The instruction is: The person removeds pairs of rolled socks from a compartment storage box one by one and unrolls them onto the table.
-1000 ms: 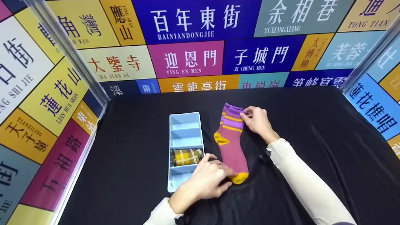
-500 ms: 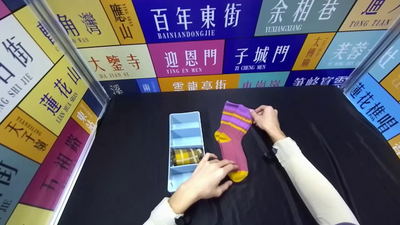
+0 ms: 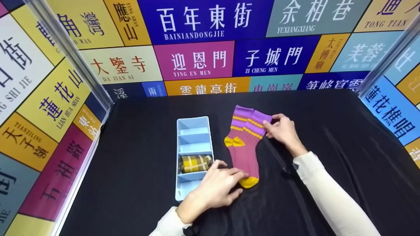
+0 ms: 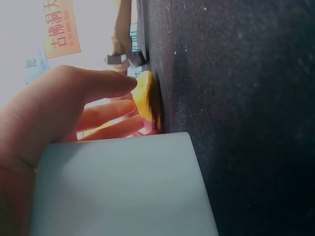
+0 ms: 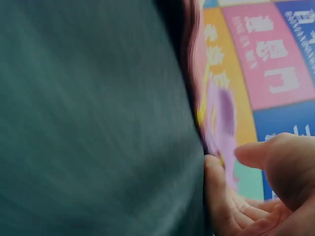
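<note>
A pair of pink ribbed socks (image 3: pixel 244 157) with purple cuffs, yellow stripes, heels and toes lies on the black cloth, one sock largely over the other. My right hand (image 3: pixel 284 131) pinches the upper sock's cuff at its right corner; the right wrist view shows thumb and forefinger at the purple edge (image 5: pixel 226 115). My left hand (image 3: pixel 216 187) rests its extended fingers on the socks near the yellow toe (image 4: pixel 147 96). Left of the socks stands a light blue box (image 3: pixel 193 143) with compartments in a row. A rolled yellow-brown plaid bundle (image 3: pixel 196 164) sits in one of them.
Black cloth (image 3: pixel 141 157) covers the table and wrinkles on the right. Behind it rises a wall of colourful street-name panels (image 3: pixel 197 62), with more panels on both sides. Part of the box lies under my left forearm. A pale panel (image 4: pixel 123 187) fills the lower left wrist view.
My right hand has drawn the upper sock's cuff to the right, so both cuffs now fan apart and the second heel shows. My left hand has stayed on the toe.
</note>
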A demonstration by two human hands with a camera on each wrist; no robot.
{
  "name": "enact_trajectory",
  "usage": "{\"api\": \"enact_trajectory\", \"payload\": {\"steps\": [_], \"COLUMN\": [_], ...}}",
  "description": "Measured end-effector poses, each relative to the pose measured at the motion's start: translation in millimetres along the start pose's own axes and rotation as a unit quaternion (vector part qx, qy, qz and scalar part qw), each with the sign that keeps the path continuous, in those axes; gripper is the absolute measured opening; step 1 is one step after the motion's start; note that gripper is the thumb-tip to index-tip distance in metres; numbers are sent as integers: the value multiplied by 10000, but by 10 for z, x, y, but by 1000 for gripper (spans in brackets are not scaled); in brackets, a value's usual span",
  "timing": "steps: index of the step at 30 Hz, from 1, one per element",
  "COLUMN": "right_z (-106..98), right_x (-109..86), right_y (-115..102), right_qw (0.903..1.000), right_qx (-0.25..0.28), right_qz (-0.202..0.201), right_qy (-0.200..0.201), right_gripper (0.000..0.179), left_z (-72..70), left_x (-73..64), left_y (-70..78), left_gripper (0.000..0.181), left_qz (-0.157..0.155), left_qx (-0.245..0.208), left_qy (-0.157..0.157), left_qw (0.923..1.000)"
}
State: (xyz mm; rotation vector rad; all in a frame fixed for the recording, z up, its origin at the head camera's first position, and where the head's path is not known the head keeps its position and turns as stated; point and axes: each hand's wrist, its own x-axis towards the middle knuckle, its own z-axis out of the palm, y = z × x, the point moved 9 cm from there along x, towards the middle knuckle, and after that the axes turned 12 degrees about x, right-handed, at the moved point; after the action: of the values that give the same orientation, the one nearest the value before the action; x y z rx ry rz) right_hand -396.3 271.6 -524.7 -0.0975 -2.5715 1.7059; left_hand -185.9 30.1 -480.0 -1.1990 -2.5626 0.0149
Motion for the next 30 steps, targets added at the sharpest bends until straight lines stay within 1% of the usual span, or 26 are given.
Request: {"api": "enact_trajectory", "payload": {"steps": [2,4,6,9,12,15,19,21,27,30], "right_z": [71,145,233,384,525,601,603,564,376,249], "right_x": [-128,-266,-403,-603,-784,-908,-970,-984,-1014,-1009], "right_y": [-23,-52,-92,-151,-181,-210,-228,-211,-137,-101], "right_qw": [9996,9986,9968,9917,9836,9777,9747,9736,9711,9742], "right_qx": [197,360,469,482,411,361,338,367,530,514], "right_qz": [32,37,15,-24,-44,-185,-372,-370,-318,-289], "right_qy": [-194,-388,-651,-1189,-1754,-2059,-2177,-2224,-2305,-2177], "right_gripper": [66,64,54,36,30,27,23,24,26,25], "left_z": [-4,-4,0,10,17,19,21,19,6,12], "left_x": [1,5,9,12,9,6,2,-2,-3,-3], "left_y": [-2,-1,-2,1,4,2,0,6,10,4], "left_gripper": [42,41,41,40,39,40,41,41,44,46], "left_qz": [7,26,37,65,80,74,46,48,5,-63], "left_qx": [15,36,55,91,120,119,145,173,218,203], "left_qy": [2,1,-11,-49,-93,-122,-117,-103,-71,-119], "left_qw": [10000,10000,10000,9999,9999,9998,9998,9998,9997,9997]}}
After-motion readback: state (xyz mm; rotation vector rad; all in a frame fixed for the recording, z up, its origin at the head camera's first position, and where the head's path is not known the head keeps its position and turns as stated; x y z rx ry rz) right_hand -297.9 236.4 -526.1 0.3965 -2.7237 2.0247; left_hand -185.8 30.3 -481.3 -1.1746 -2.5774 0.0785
